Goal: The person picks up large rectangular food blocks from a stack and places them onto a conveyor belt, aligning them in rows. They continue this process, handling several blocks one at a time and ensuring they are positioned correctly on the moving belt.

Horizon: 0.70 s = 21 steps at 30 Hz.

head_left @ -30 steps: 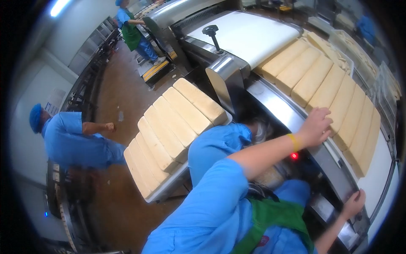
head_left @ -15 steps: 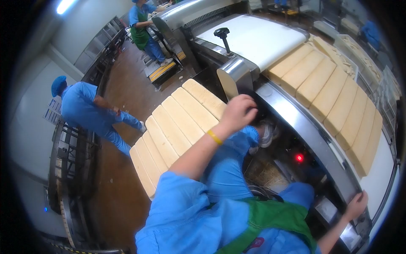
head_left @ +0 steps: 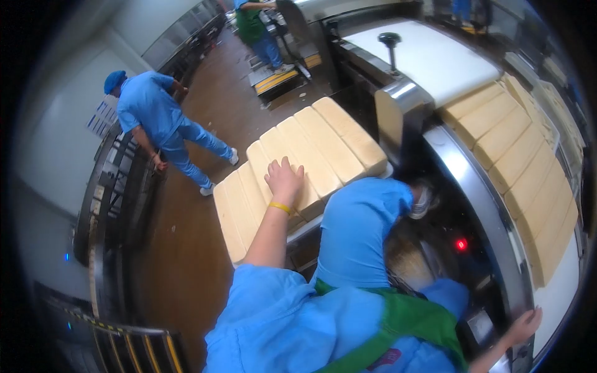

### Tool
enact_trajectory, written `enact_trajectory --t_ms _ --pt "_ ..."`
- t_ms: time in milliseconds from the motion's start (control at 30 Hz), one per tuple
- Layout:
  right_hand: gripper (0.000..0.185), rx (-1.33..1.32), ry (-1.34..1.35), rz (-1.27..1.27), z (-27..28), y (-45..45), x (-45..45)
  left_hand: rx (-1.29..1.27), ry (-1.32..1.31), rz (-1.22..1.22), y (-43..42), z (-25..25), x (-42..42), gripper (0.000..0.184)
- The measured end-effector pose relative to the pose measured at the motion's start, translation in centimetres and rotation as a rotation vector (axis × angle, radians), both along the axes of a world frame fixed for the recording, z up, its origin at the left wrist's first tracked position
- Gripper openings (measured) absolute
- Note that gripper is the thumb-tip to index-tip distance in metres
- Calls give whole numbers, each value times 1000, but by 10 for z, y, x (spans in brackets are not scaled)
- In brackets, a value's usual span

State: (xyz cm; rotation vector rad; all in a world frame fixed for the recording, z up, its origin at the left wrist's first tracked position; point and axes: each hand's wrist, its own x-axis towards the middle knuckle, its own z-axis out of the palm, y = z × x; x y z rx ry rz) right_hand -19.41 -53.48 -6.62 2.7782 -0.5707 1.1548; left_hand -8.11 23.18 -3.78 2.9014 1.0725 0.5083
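Observation:
My left hand (head_left: 286, 181), with a yellow band at the wrist, lies on a row of pale dough-like slabs (head_left: 320, 149). Its fingers are spread over the tops of the middle slabs. These long slabs sit side by side on a support to my left, and my forearm hides part of the nearer ones. At the far right, my right hand (head_left: 523, 326) rests by the metal side rail (head_left: 476, 180) of a belt machine, fingers stretched out and holding nothing visible. A second row of similar slabs (head_left: 528, 174) lies on the white belt (head_left: 429, 59).
A black knob (head_left: 390, 40) stands on the machine's near side. A red light (head_left: 461, 244) glows beneath the rail. One person in blue (head_left: 155, 112) stands on the brown floor at left, another in a green apron (head_left: 252, 28) farther back. White crates (head_left: 556, 105) stand at right.
My left hand has moved from near the machine's end onto the slabs at left. My right hand stays by the rail, its fingers straighter. The view has shifted, and the person at left has turned.

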Motion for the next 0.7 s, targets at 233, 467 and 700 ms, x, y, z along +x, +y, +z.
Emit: enact_trajectory --t_ms 233,467,700 --pt "27 21 2 912 2 157 56 -68 65 85 12 -46 -21 60" --pt "21 520 532 1038 -72 236 85 -143 121 4 16 -23 -30 56" --pt "27 487 1245 526 -162 208 52 -66 -17 -73 24 -50 -38 56"
